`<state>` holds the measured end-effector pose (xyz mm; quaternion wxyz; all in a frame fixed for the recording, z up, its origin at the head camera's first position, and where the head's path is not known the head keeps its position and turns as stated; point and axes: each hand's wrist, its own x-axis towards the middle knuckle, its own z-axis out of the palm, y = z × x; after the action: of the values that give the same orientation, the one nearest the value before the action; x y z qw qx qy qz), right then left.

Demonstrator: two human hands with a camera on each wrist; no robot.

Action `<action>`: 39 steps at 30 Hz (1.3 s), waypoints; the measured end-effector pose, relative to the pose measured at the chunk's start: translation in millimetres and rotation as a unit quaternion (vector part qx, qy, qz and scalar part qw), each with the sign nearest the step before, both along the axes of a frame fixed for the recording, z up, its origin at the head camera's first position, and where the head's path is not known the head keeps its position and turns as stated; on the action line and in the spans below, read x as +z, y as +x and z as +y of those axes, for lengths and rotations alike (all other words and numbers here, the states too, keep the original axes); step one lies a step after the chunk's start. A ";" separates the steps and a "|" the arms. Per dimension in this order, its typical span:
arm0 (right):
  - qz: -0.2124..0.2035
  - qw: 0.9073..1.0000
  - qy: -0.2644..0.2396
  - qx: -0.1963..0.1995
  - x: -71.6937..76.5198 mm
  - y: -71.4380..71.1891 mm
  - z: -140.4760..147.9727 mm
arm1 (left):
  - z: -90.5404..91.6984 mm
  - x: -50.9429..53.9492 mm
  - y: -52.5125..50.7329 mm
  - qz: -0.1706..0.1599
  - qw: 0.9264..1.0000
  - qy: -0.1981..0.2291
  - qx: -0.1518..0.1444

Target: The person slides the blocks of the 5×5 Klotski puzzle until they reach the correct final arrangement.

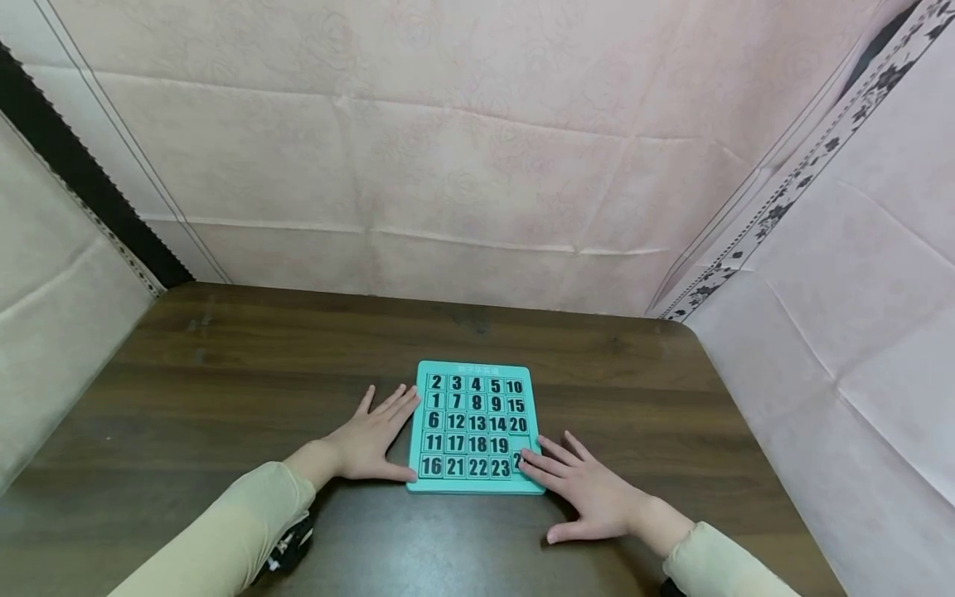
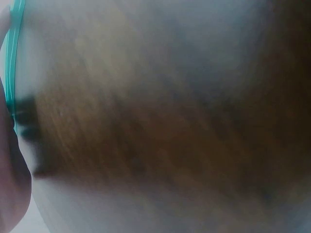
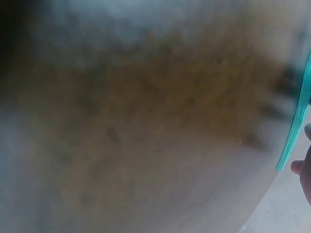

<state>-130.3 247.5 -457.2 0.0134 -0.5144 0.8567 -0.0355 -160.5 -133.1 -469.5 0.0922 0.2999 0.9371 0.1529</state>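
Observation:
A teal number slide puzzle (image 1: 477,487) lies flat on the brown table, its black-numbered tiles facing up. Its fourth row shows 11, 17, 18 and 19, with a tile-free slot at the right end. My left hand (image 1: 370,439) is spread along the puzzle's left side, thumb and fingertips at the edge. From the lower right, my right hand (image 1: 593,495) reaches over with straight fingers; one fingertip touches the bottom-right tile and partly hides its number. Only a strip of the puzzle's edge (image 2: 13,63) shows in the left wrist view, and likewise the edge (image 3: 295,124) in the right wrist view.
The wood-grain table (image 1: 261,356) extends around the puzzle. Pale cloth (image 1: 418,166) hangs behind it, with further cloth panels at left and right. A dark wrist device (image 1: 289,547) sits under the left sleeve.

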 end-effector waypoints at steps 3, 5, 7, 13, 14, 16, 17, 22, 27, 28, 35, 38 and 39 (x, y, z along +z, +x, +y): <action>-0.007 1.000 -0.005 0.001 -0.1 3.8 0.2 | -0.1 0.4 0.3 -0.002 1.000 0.002 0.001; -0.006 1.000 -0.006 0.005 -0.3 6.0 0.1 | -0.3 0.2 0.5 -0.001 1.000 0.000 0.001; 0.000 1.000 -0.007 0.008 -0.5 8.0 -0.2 | -0.5 -0.2 0.5 0.000 1.000 -0.001 0.002; 0.014 1.000 -0.006 0.010 -1.2 10.5 -0.4 | -0.3 -0.5 0.6 0.000 1.000 -0.002 0.003; 0.015 1.000 -0.007 0.010 -1.0 10.4 -0.4 | -0.1 -0.2 0.7 -0.001 1.000 -0.001 0.003; 0.011 1.000 -0.012 0.010 0.4 9.8 -1.2 | 0.4 0.5 0.9 -0.002 1.000 0.001 0.002; 0.012 1.000 -0.017 0.009 1.4 9.0 -2.1 | 0.5 0.7 1.0 -0.003 1.000 0.001 0.002; 0.001 0.999 -0.033 -0.026 10.6 -2.1 -11.1 | 1.1 0.4 0.7 0.001 1.000 0.001 0.002; -0.021 0.997 -0.003 -0.077 14.1 -19.5 -16.6 | 0.9 -0.6 0.4 0.000 1.000 0.003 0.000; -0.025 0.996 0.004 -0.084 13.6 -22.8 -17.0 | 0.7 -0.7 0.4 -0.001 1.000 0.003 0.000; -0.045 0.994 0.023 -0.100 8.7 -33.3 -16.3 | 0.4 -0.5 0.3 0.002 1.000 -0.002 -0.001; -0.050 0.993 0.025 -0.100 7.7 -32.8 -15.9 | 0.4 0.5 0.4 0.002 1.000 0.001 0.000; -0.052 0.993 0.026 -0.100 7.8 -32.3 -15.9 | 0.4 0.8 0.4 0.000 1.000 0.002 0.001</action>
<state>-162.6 231.7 -449.4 0.0676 -0.4228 0.9028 -0.0408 -160.1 -132.7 -468.7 0.0913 0.2992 0.9372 0.1546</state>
